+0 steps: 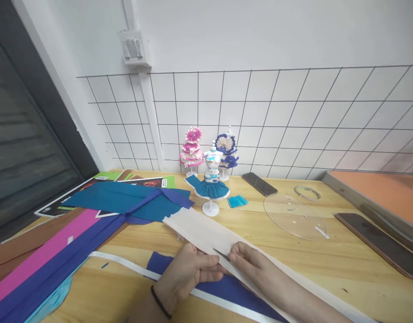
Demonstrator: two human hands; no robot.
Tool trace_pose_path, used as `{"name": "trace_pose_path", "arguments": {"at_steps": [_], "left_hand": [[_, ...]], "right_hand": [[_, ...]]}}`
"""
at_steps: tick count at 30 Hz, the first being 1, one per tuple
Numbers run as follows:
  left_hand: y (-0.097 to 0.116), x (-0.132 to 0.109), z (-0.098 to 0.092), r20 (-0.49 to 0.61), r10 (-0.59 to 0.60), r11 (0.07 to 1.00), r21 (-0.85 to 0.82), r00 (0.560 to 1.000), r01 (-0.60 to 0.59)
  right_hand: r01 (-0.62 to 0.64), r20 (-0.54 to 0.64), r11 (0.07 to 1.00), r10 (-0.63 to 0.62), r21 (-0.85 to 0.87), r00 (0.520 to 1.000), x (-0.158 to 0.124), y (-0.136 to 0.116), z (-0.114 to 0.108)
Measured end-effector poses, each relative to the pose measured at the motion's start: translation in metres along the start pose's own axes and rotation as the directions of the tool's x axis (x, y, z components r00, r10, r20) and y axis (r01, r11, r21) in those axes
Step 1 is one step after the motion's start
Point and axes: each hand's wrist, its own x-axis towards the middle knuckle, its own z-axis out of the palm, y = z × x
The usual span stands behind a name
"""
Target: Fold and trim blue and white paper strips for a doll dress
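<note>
Pinching cream paper point(199, 229) w/ L hand point(193, 271); R hand point(248, 260) closed on a dark slim tool point(221, 254), type unclear, over the paper. Paper's mid-table point(327, 260), in front of the mini dress form point(212, 172). Est. part-done: teal skirt point(213, 189) on, upper body only patched; paper looks uncut L of tool tip.

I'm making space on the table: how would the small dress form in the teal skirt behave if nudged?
The dress form might tip if pushed high, since its round base is narrower than its skirt. The skirt would probably crush easily, as it looks thin and gathered.
</note>
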Motion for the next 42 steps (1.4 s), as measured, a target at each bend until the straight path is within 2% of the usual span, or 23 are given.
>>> {"name": "trace_pose_path", "arguments": {"at_steps": [11, 21, 31, 36, 42], "left_hand": [[-0.003, 0.002, 0.0, 0.009, 0.016, 1.0, -0.013, 1.0, -0.016], [0.0, 0.001, -0.002, 0.055, 0.015, 1.0, 0.026, 0.998, -0.016], [0.001, 0.002, -0.004, -0.044, 0.024, 0.999, -0.027, 0.999, -0.026], [0.002, 0.004, -0.003, -0.04, 0.029, 0.999, -0.024, 0.999, -0.03], [0.0, 0.004, -0.005, -0.027, 0.035, 0.999, -0.006, 0.999, -0.035]], "right_hand": [[-0.014, 0.013, 0.999, 0.013, 0.029, 1.0, -0.002, -0.007, -0.001], [0.023, -0.033, 0.999, -0.022, 0.04, 0.999, 0.003, 0.011, 0.003], [0.01, -0.052, 1.0, -0.011, -0.008, 0.999, -0.004, 0.014, -0.002], [-0.143, 0.058, 0.981, 0.137, 0.13, 0.989, -0.004, 0.015, 0.003], [-0.152, 0.134, 0.956, 0.122, 0.252, 0.984, 0.002, 0.011, 0.005]]}}
